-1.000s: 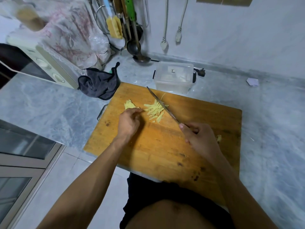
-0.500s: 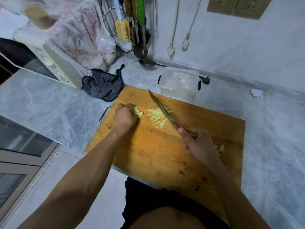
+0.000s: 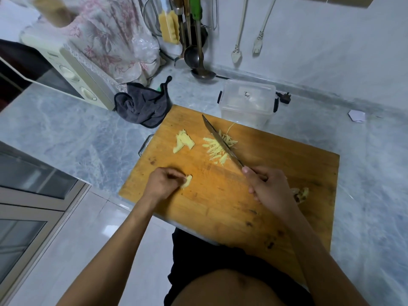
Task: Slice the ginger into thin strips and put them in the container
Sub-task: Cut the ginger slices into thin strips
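Nearest, the left hand (image 3: 162, 184) pinched a ginger slice (image 3: 187, 180) in curled fingers on the wooden cutting board (image 3: 220, 202); the right hand (image 3: 268, 187) gripped the knife (image 3: 221, 143), blade over the ginger strips (image 3: 215, 149). Beyond lay stacked ginger slices (image 3: 183, 143), then the clear plastic container (image 3: 247, 102) on the marble surface (image 3: 66, 133).

One head cam (wide-angle), looking down, fwd at cutting board (image 3: 254, 195), close.

Grey cloth (image 3: 143, 107) beside a microwave (image 3: 72, 78); ladle (image 3: 202, 72) against the wall
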A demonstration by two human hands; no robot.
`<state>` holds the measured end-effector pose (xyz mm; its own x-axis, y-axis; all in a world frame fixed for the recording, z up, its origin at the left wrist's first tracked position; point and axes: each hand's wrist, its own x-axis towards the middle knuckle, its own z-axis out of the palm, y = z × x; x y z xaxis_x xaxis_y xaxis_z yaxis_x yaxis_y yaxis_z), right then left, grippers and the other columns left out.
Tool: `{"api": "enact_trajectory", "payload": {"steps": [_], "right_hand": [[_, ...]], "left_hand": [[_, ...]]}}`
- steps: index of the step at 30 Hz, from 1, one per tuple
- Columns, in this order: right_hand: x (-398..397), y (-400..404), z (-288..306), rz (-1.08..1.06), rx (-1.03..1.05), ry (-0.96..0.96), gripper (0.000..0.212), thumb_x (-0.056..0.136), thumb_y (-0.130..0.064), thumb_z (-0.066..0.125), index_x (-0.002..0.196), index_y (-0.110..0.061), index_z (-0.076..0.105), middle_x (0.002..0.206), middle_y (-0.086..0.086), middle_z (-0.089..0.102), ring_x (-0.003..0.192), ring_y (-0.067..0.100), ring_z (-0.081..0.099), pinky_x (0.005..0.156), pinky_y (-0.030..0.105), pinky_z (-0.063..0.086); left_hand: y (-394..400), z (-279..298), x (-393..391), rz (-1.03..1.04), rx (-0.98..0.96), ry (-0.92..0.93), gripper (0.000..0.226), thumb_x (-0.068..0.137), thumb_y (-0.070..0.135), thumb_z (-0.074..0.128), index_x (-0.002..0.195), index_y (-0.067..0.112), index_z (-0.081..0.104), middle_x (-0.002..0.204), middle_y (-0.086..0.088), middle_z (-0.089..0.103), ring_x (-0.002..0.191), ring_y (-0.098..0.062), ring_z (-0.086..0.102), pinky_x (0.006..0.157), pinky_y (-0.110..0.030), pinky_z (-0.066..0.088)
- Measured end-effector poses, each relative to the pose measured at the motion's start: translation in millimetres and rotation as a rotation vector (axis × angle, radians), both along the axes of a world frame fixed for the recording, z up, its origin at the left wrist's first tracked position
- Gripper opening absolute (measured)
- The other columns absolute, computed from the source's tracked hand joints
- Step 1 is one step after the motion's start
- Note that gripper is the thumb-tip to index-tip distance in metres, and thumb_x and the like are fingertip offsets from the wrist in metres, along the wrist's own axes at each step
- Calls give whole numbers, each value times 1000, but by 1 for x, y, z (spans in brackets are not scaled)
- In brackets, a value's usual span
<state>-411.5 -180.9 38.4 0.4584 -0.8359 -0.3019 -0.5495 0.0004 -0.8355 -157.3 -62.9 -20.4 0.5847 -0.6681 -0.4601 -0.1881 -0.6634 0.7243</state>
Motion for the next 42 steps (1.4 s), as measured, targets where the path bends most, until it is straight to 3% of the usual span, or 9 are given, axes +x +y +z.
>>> {"api": "enact_trajectory", "payload": {"steps": [5,9,12,17,22,28,34,37,42], "right_hand": [[3,4,0,3,9,3,31,95,-51,55,103,-27,73,62,1,68,50,11,61,63,41,58],[0,3,0,9,-9,13,34,95,-51,55,103,-24,74,62,1,68,50,7,61,66,41,58],[-2,2,1,6,-24,10,38,94,-51,54,101,-20,75,61,1,67,50,5,61,65,38,56],[-3,1,1,-29,-39,-15,31,95,-48,55,95,-25,74,60,3,67,50,7,60,66,39,56],[-2,2,0,-36,-28,16,34,95,-50,54,93,-23,75,62,2,68,51,10,62,68,43,58],[-2,8,-2,-22,4,25,32,96,-49,56,85,-24,73,61,3,68,49,9,61,64,39,56],[1,18,3,3,16,12,38,97,-44,57,84,-12,73,62,5,68,46,10,58,57,31,51],[1,24,3,15,19,-6,43,98,-43,57,85,-5,72,63,8,67,46,12,57,55,31,50],[0,34,-3,32,57,-41,36,97,-46,57,87,-15,73,60,3,66,47,14,57,52,31,49]], "left_hand": [[-24,11,6,-128,-82,-262,20,89,13,72,109,19,75,110,10,64,101,-5,58,92,-15,41],[-69,19,23,-314,-94,-496,41,90,0,58,124,22,67,133,-2,58,117,-21,56,102,-27,44],[-90,12,37,-458,51,-635,54,88,-2,57,136,24,58,144,-6,49,127,-28,50,104,-40,48],[-92,8,48,-475,85,-701,19,92,11,62,105,23,70,129,-4,52,110,-27,59,93,-36,51],[-68,8,42,-330,-32,-590,19,96,20,62,112,17,73,123,-4,63,106,-24,61,90,-30,46],[-12,7,12,52,-114,-265,6,91,24,71,94,23,77,92,18,69,79,1,59,66,0,39],[20,-7,-34,165,-109,54,19,80,13,82,67,26,76,70,12,74,64,0,65,80,-23,54],[23,-11,-48,143,-118,-26,19,78,18,84,66,29,74,69,18,72,66,9,63,76,-12,46],[26,-10,-48,25,-14,-292,20,78,28,82,66,30,66,78,7,70,75,-12,64,70,-21,46]]}}
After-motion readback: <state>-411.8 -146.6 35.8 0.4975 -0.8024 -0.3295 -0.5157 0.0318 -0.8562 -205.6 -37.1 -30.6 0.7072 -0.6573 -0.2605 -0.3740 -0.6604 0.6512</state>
